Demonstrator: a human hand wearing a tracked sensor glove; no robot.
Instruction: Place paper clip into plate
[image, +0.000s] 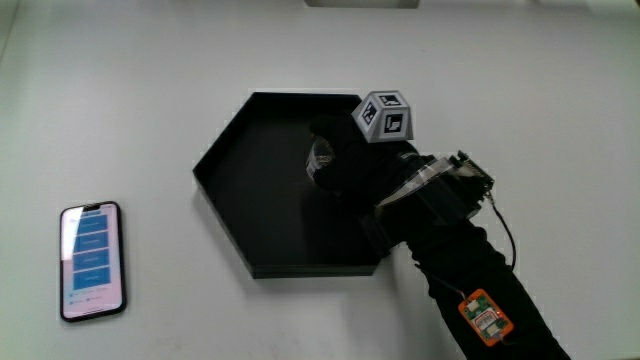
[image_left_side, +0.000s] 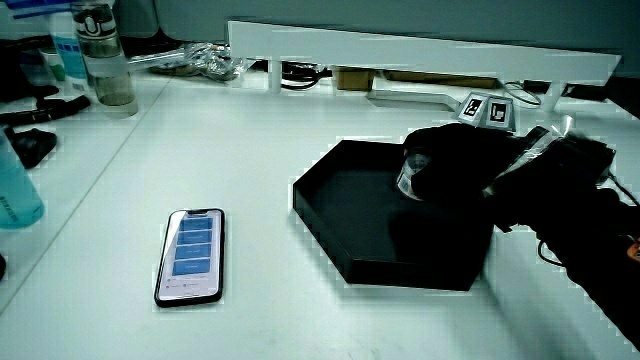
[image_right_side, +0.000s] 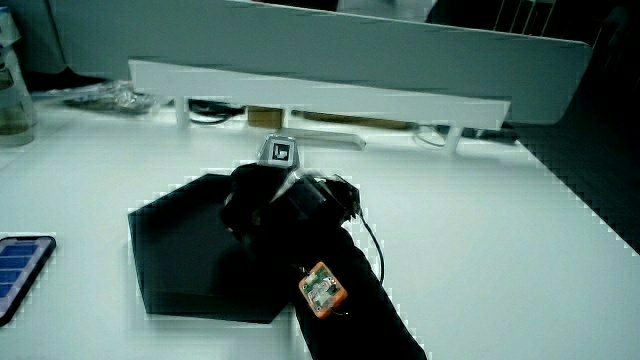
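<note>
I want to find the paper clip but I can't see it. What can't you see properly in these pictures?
- Paper clip: something pale shows at the hand over the black plate, too small to identify in the main view.
- Fingers: black glove against black plate, so their grip is unclear in both side views.
- Phone: cut off by the edge in a side view.
- Phone screen: text too small.

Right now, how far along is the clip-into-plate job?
Done: the hand is already over the black hexagonal plate, carrying something small and shiny in its grip, probably the paper clip. In hand: the clip is held above the plate's floor, as a side view also shows. Left: lower it, let go and draw back. The phone lies on the table beside the plate, untouched.
</note>
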